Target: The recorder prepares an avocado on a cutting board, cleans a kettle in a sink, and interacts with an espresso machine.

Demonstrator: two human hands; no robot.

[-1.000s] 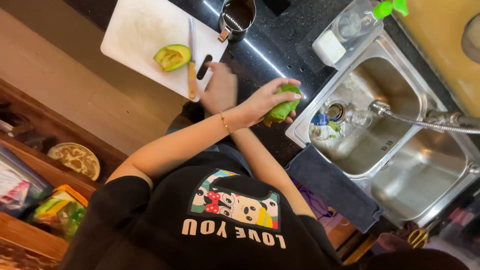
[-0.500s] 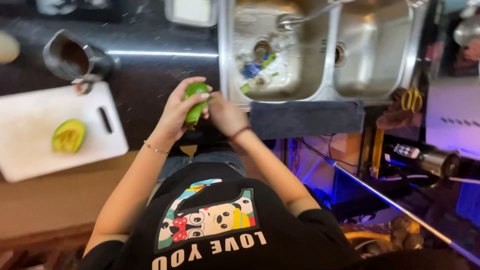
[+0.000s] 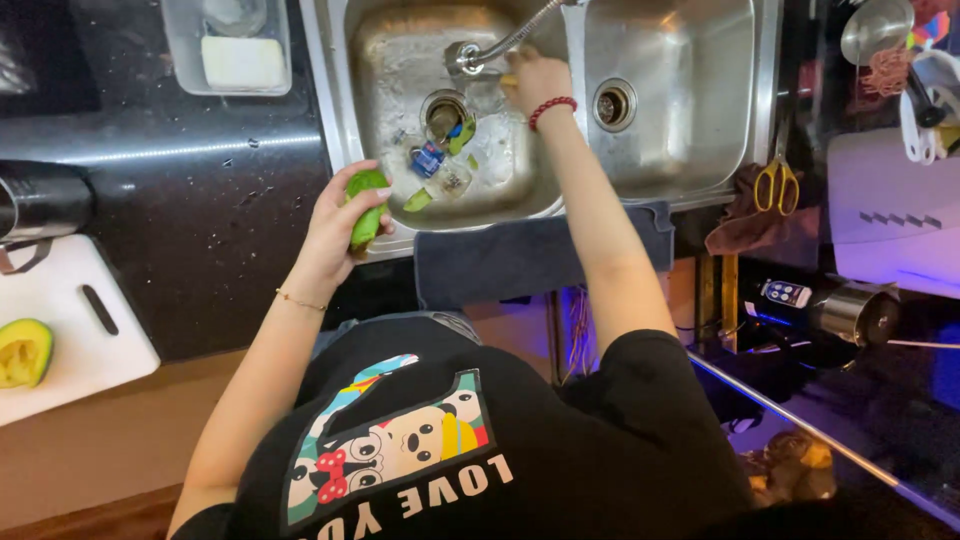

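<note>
The fingers of the left hand are curled closed around a green piece of avocado. They hold it over the front left rim of the sink, just at the edge where the sink meets the dark table. The right hand, with a red bead bracelet on the wrist, is stretched to the back of the sink, and its fingers are at the flexible faucet. They are turned away from the camera, so I cannot tell whether they grip the faucet or only touch it. In the left basin of the sink, around the drain, lie some green peel pieces and small scraps. A dark cloth hangs over the front edge of the sink. Far to the left of the sink, on the table, is a white cutting board with another avocado half on it, the cut side up. A white soap tray stands just left of the sink at the back, and yellow scissors hang to the right of the sink. In my judgement the step in hand is a rinse of the held piece at the sink. The next move calls for bringing the piece under the faucet mouth, over the left basin, with a firm hold, because the fruit is probably slippery.
</note>
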